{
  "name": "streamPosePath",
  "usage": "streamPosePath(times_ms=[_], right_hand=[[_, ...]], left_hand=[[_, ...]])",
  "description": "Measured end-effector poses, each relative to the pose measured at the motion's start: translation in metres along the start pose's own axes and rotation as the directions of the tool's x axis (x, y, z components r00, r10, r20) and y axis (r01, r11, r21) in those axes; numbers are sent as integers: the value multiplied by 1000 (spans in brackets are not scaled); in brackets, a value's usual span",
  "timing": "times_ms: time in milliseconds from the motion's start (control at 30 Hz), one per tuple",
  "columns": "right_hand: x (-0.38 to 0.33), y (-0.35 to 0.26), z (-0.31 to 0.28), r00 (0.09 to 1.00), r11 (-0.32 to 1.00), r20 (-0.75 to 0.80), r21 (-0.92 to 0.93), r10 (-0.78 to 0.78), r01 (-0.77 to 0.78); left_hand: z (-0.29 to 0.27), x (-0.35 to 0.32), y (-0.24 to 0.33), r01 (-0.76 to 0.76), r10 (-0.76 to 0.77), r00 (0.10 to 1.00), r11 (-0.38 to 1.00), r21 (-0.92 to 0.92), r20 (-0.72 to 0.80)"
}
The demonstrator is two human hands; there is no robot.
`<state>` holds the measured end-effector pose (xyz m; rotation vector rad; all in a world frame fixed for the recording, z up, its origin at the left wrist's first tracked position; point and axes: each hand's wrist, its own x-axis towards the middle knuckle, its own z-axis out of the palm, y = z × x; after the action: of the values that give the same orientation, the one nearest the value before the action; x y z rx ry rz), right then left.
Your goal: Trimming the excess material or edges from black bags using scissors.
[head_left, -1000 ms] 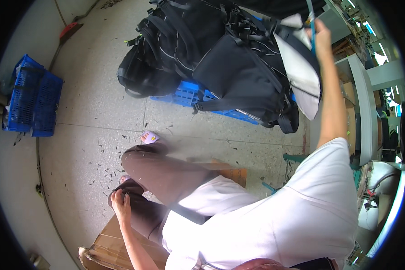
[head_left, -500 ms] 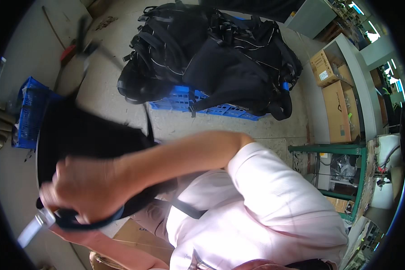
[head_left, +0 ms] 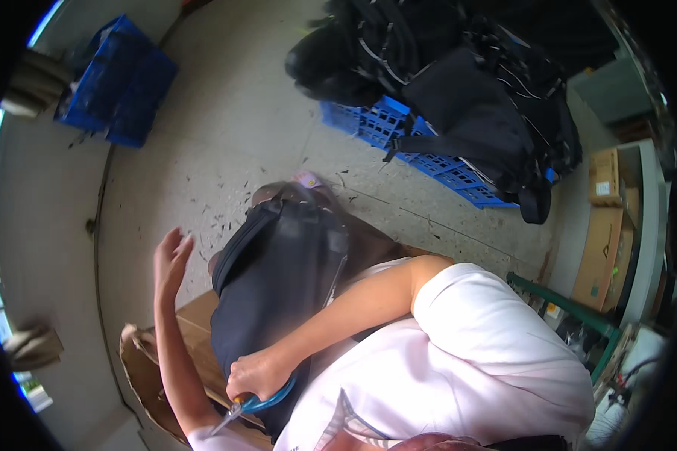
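A pair of scissors with blue handles [head_left: 280, 396] is gripped in my right hand [head_left: 257, 374], its metal blades pointing down to the lower left. Across my lap lies a black bag [head_left: 263, 301], part of it smeared by motion. My right forearm crosses over its near side. To the left of the bag, my left hand [head_left: 174, 255] is raised with the fingers stretched out and holds nothing. It stays apart from the bag.
Ahead on the right, several black bags [head_left: 466, 98] are heaped on a blue plastic crate [head_left: 444, 180]. More blue crates [head_left: 120, 83] stand at the far left. An open cardboard box [head_left: 192, 319] is beside my lap. Cardboard boxes [head_left: 602, 252] and a green frame [head_left: 560, 304] are at the right.
My view has turned left. The black bag has come down from the left onto my lap. My right hand has moved right and nearer with the scissors, and my left hand has come into sight.
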<state>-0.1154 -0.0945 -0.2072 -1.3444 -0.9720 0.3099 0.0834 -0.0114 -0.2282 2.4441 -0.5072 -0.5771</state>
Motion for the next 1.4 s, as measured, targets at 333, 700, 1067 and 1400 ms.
streamPosePath(times_ms=[333,700,1067,1400], right_hand=[[-28,-19,-40,985,988,82,11,154,-156],[-105,-133,-213,693,889,-720,-283,51,-359],[-90,-164,-256,806,290,-420,-779,416,-556],[-58,-197,-257,776,330,-289,-782,561,-529]], left_hand=[[76,10,-23,123,-27,924,966,-229,382],[5,-41,68,-431,403,895,892,-138,-189],[-11,-63,107,-634,684,658,729,258,-316],[-24,-77,117,-695,779,519,624,356,-352]])
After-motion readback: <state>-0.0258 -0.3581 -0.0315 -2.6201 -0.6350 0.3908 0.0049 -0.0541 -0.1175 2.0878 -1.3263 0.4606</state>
